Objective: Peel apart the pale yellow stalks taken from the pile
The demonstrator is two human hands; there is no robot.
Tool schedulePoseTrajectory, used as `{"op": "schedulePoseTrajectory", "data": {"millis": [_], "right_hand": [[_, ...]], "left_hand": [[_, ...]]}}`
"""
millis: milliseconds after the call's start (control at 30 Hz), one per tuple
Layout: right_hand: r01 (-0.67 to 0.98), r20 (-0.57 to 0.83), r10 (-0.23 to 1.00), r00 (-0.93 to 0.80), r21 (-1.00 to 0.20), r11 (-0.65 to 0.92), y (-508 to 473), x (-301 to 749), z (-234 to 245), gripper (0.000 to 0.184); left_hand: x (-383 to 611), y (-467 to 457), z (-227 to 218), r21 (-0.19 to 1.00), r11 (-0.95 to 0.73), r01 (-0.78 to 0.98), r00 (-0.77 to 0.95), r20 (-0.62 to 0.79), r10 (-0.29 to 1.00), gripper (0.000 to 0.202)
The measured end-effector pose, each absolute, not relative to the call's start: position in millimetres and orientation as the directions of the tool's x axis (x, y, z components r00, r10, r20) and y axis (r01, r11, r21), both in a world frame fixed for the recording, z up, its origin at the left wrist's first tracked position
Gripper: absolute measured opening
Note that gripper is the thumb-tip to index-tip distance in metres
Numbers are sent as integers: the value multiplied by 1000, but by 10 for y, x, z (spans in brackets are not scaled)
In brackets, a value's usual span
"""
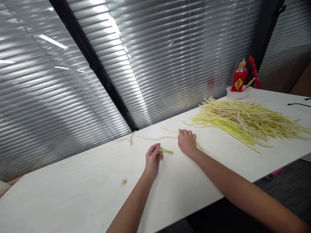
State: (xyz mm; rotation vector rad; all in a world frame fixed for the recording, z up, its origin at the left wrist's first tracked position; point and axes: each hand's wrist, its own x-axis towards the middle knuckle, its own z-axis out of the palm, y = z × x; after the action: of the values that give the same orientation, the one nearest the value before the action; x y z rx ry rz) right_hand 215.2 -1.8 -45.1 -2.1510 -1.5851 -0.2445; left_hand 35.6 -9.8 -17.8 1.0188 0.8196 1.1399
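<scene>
Between the thumb and fingers of my left hand (153, 160) is a short, thick yellow-green piece of pipe cleaner (167, 150), its free end pointing right. My right hand (187, 142) rests on the table with curled fingers closed over a long yellow-green pipe cleaner (200, 147), which shows on both sides of the hand. Its fingertips are hidden. A thin beige pipe cleaner (157, 138) lies just left of the right hand. To the right spreads a large loose pile of yellow-green and beige pipe cleaners (233, 119).
The white table (85, 194) runs along window blinds (170, 64). A bent beige stem (131, 138) lies near the back edge. At the back right, a red bottle (239, 79) stands in a clear plastic bowl (236, 94). A dark thin-framed object (300, 104) lies at far right.
</scene>
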Motion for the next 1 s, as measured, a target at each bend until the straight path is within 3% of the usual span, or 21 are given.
{"op": "schedulePoseTrajectory", "data": {"millis": [533, 667, 767, 867, 933, 1000], "right_hand": [[882, 275, 866, 418, -351, -315, 3, 2156, -382, 31], [845, 337, 825, 454, -457, -278, -11, 2173, -374, 31], [775, 407, 801, 440, -622, -110, -17, 2199, -341, 30], [563, 419, 792, 444, -818, 116, -21, 2189, -285, 22], [289, 304, 828, 472, -940, 181, -25, 2149, -253, 16], [-32, 145, 886, 441, -984, 177, -33, 2093, -231, 13]], "left_hand": [[345, -108, -188, 938, 101, -331, 276, -6, 961, 25], [347, -113, -176, 937, 107, -332, 268, -16, 963, 25], [347, -109, -165, 934, 123, -334, 269, -30, 963, 24], [344, -103, -161, 933, 134, -334, 274, -40, 961, 24], [340, -98, -163, 935, 140, -327, 279, -47, 959, 24], [334, -91, -170, 935, 147, -322, 281, -54, 958, 24]]}}
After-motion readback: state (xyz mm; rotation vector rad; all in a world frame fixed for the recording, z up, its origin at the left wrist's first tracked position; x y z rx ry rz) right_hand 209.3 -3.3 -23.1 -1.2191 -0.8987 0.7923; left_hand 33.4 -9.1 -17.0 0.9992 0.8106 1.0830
